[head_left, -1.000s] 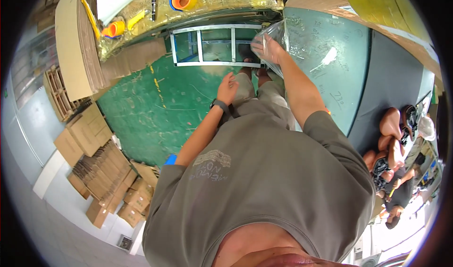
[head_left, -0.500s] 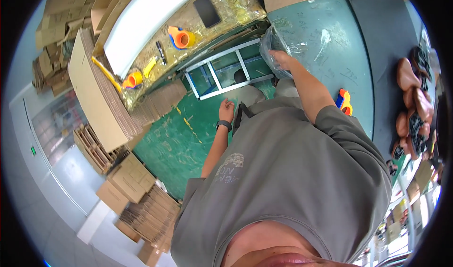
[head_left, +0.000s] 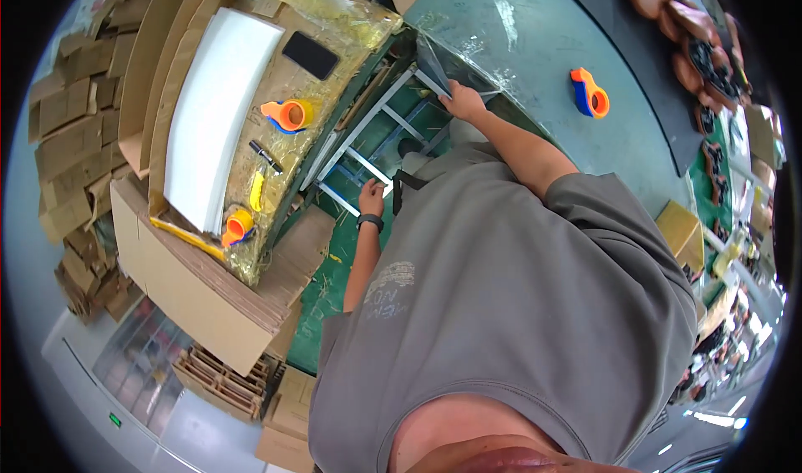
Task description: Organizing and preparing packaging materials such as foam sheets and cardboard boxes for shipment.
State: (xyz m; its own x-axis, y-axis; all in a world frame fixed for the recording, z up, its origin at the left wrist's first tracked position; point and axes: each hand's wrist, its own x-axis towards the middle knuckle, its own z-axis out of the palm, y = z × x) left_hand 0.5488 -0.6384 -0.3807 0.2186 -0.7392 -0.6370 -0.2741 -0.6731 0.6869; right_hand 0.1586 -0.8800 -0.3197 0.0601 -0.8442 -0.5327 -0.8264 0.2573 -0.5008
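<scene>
My right hand (head_left: 462, 101) is closed on a piece of clear plastic film (head_left: 433, 62), which hangs at the edge of the green table (head_left: 535, 55). Whether the film is a bag or a loose sheet, I cannot tell. Lower and to the left, my left hand (head_left: 372, 199) is held in the air with its fingers loosely apart and nothing in them. A dark watch (head_left: 369, 221) is on that wrist. Beside both hands, a pale metal frame with crossbars (head_left: 368, 166) stands low in the gap between the table and the workbench.
On the workbench at left lie white sheets (head_left: 219, 122), a phone (head_left: 310, 55), a marker (head_left: 266, 155), a yellow cutter (head_left: 256, 191) and orange tape dispensers (head_left: 290, 116). Another tape dispenser (head_left: 591, 94) sits on the table. Brown shoes (head_left: 689, 22) lie at far right; flattened cardboard (head_left: 192, 272) leans at left.
The view has turned, bringing more of the workbench and table in. My right hand still grips the plastic film, which now hangs lower at the table's edge. My left hand stays free.
</scene>
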